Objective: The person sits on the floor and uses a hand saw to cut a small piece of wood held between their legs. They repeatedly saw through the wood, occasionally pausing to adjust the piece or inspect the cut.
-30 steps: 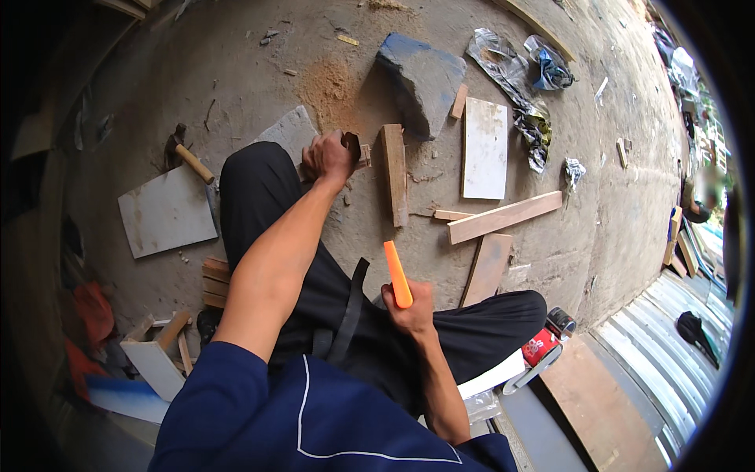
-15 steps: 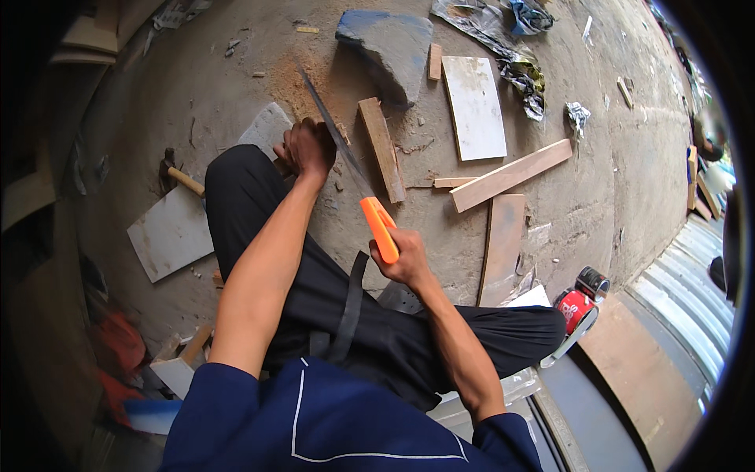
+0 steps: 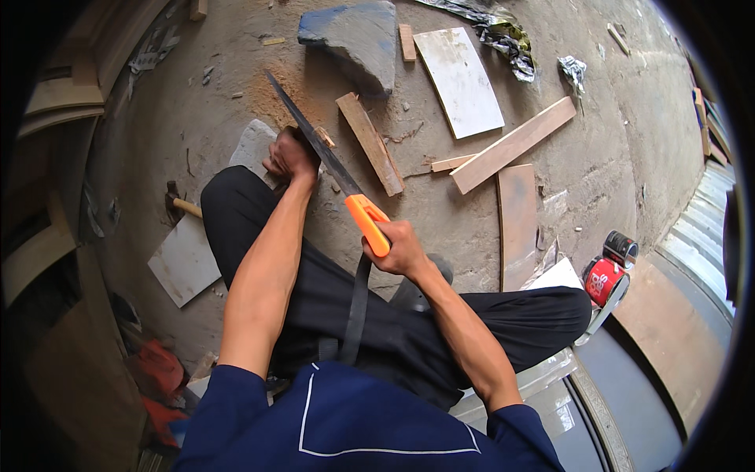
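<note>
My right hand point(image 3: 399, 248) is closed around the orange handle of a handsaw point(image 3: 333, 167). Its dark blade slants up and left, passing close by my left hand point(image 3: 292, 159). The left fingers are curled, gripping a small piece of wood point(image 3: 325, 137) whose pale end shows just past the blade; the rest of it is hidden by the hand and saw. A pale stone slab point(image 3: 253, 146) lies beside the left hand, near my bent knee. Sawdust point(image 3: 271, 104) is scattered on the ground around the blade's tip.
A wood block point(image 3: 370, 143) lies right of the saw, below a blue-stained stone point(image 3: 350, 43). Further right are a white board point(image 3: 460, 82), a plank point(image 3: 515, 145) and a red can point(image 3: 604, 282). At left, a hammer point(image 3: 185, 204) rests by another white board point(image 3: 185, 259).
The view has shifted, so the ground things sit further left and higher. The saw has drawn slightly back toward me and its blade shows broader. The wood's end now shows beyond it.
</note>
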Action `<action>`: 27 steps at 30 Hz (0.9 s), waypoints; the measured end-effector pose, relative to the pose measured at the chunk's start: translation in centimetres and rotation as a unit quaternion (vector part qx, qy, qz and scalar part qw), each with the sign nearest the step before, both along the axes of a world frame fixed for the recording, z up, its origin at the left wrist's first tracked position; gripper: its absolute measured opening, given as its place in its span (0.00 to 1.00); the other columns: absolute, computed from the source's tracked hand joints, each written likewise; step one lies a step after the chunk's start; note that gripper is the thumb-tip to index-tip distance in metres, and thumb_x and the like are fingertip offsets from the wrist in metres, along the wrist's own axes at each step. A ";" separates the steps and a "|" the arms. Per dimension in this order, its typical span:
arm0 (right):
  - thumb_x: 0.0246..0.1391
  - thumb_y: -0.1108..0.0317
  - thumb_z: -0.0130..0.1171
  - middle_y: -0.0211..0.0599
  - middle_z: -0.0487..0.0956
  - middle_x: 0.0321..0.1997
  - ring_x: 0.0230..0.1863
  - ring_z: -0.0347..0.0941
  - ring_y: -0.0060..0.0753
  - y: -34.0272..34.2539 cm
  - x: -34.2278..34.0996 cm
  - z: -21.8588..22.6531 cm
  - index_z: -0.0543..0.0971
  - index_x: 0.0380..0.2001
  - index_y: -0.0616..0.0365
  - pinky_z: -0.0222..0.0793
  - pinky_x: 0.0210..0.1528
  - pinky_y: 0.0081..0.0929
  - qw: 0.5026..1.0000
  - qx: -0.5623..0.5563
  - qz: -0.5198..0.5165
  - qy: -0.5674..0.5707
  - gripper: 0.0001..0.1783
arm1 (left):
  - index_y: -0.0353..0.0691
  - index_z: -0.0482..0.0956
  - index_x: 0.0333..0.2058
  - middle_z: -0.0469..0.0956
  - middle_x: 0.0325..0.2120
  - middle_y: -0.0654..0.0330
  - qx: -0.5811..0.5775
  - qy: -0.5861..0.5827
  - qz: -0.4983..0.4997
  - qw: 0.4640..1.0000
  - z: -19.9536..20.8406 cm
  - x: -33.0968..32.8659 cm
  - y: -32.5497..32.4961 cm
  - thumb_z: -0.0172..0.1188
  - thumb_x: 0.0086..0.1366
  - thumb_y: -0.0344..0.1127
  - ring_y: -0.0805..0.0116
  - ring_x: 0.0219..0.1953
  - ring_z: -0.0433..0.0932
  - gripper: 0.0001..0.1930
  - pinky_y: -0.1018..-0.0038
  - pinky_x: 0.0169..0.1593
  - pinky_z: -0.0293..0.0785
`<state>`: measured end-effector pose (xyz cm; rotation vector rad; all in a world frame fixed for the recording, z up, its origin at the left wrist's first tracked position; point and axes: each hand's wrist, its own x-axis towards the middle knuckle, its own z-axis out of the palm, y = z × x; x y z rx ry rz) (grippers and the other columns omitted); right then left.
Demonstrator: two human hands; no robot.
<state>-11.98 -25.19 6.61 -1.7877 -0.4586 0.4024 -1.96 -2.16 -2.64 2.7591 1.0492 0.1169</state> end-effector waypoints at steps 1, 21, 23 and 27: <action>0.36 0.69 0.62 0.43 0.75 0.18 0.22 0.73 0.50 0.0 0.2 0.1 0.74 0.20 0.58 0.69 0.25 0.38 1.000 0.001 -0.003 0.005 0.08 | 0.51 0.81 0.25 0.80 0.25 0.62 -0.001 -0.010 0.004 1.000 0.0 0.0 -0.1 0.58 0.56 0.41 0.62 0.35 0.76 0.06 0.64 0.39 0.56; 0.38 0.65 0.63 0.47 0.74 0.18 0.22 0.72 0.53 0.5 1.7 1.5 0.75 0.20 0.60 0.69 0.26 0.39 0.998 -0.041 0.006 0.038 0.10 | 0.51 0.82 0.27 0.80 0.24 0.61 -0.056 -0.014 0.026 0.998 1.2 0.5 -0.7 0.54 0.59 0.43 0.59 0.35 0.76 0.09 0.61 0.40 0.57; 0.37 0.69 0.62 0.46 0.74 0.17 0.21 0.72 0.52 0.2 1.9 1.2 0.75 0.20 0.60 0.69 0.26 0.36 0.998 -0.047 0.019 0.020 0.07 | 0.51 0.82 0.26 0.81 0.26 0.60 -0.060 0.007 0.038 0.997 1.0 1.0 -0.1 0.53 0.59 0.45 0.59 0.36 0.76 0.11 0.61 0.40 0.56; 0.36 0.71 0.61 0.45 0.73 0.17 0.21 0.71 0.52 -1.3 1.1 2.2 0.75 0.20 0.60 0.69 0.26 0.35 0.998 -0.047 0.030 0.025 0.06 | 0.52 0.82 0.25 0.81 0.25 0.60 -0.067 -0.033 0.035 0.997 0.8 0.9 -0.4 0.54 0.58 0.46 0.59 0.33 0.77 0.11 0.61 0.39 0.57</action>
